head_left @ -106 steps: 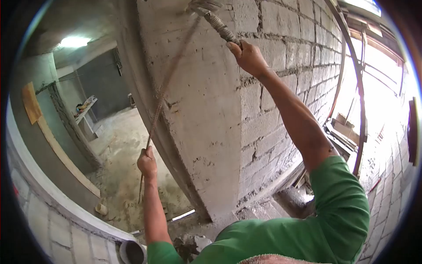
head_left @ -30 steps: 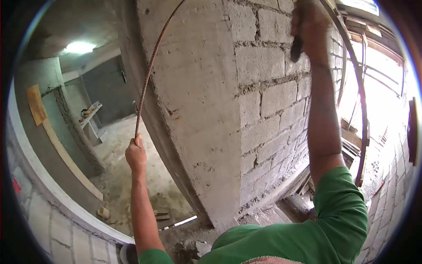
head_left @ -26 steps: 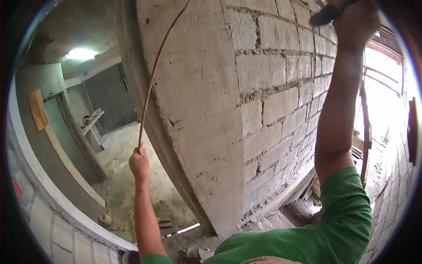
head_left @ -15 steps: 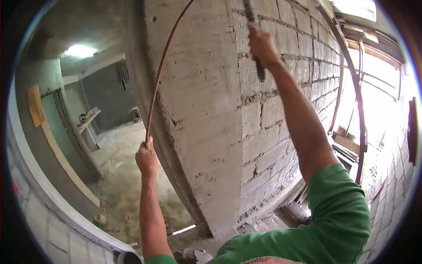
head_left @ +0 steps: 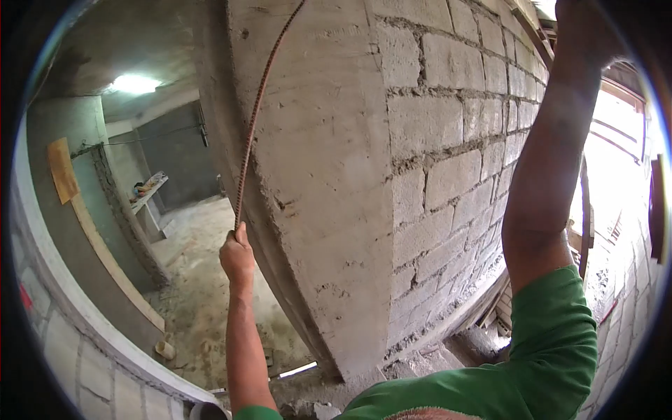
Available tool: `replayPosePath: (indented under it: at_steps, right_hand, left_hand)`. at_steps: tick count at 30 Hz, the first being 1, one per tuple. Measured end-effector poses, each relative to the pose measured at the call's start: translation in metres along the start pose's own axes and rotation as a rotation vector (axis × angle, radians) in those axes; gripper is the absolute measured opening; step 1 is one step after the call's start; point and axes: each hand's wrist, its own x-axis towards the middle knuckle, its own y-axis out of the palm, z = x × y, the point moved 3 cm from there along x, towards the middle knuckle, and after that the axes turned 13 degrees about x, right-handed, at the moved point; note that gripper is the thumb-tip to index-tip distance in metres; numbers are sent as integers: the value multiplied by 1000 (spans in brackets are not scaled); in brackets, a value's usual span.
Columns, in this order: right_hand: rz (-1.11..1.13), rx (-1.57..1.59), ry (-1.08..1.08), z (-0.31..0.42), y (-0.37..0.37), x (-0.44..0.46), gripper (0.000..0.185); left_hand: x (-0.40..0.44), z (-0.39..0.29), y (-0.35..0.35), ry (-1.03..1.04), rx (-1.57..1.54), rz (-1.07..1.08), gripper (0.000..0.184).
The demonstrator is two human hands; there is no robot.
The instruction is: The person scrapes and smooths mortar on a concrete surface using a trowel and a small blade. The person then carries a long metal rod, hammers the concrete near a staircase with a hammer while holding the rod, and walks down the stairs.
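My left hand is closed around the lower end of a ribbed steel bar. The bar curves up along the left edge of a smooth concrete column and leaves the view at the top. My right hand is raised at the top right, dark and partly cut off by the edge of the view. Its fingers and whatever they hold cannot be made out. Right of the column stands a wall of grey blocks with rough mortar joints.
Through the opening at the left lie a concrete floor, a lit lamp and a small shelf with items. A wooden board leans at the far left. Rubble and steps lie below the block wall. A dark round container is at the bottom.
My right hand has swung from in front of the block wall up to the top right, and the tool it held is out of sight. My left hand still grips the bar, nearly in place.
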Motion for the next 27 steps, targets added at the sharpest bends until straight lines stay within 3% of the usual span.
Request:
replayPosePath:
  at_steps: [2,4,5,6,8,9,12,17,22,24,27]
  right_hand:
    - [159,-354,-99,-35,35,-43,43]
    - [496,-540,27,-97,76,-124,45]
    - [657,-480,244,-128,84,-165,46]
    - [680,-374,454,-144,82,-188,47]
    - [431,-132,814,-124,66,-162,45]
    - [437,98,948,-98,55,-153,48]
    - [237,-14,824,-77,37,-140,48]
    - [252,46,816,-51,4,-110,45]
    - [292,212,817,-25,-3,-84,44]
    - [230,232,691,-4,-6,-57,35]
    - [24,248,419,4,-23,0,42]
  left_hand:
    - [6,1,3,-24,18,18,51]
    - [2,0,3,64,7,-152,51]
    - [0,-2,-2,81,-32,-160,51]
    - [-5,-1,-8,84,-27,-147,51]
    - [-2,-2,-22,64,23,-173,51]
    - [-2,1,-22,29,55,-80,52]
    - [-4,-1,-32,55,-6,-132,55]
    - [-13,-8,-35,28,-140,-70,74]
    - [-6,-10,-16,42,-112,-45,73]
    - [-4,-9,-9,62,-34,-80,66]
    - [0,-10,-2,21,1,-125,60]
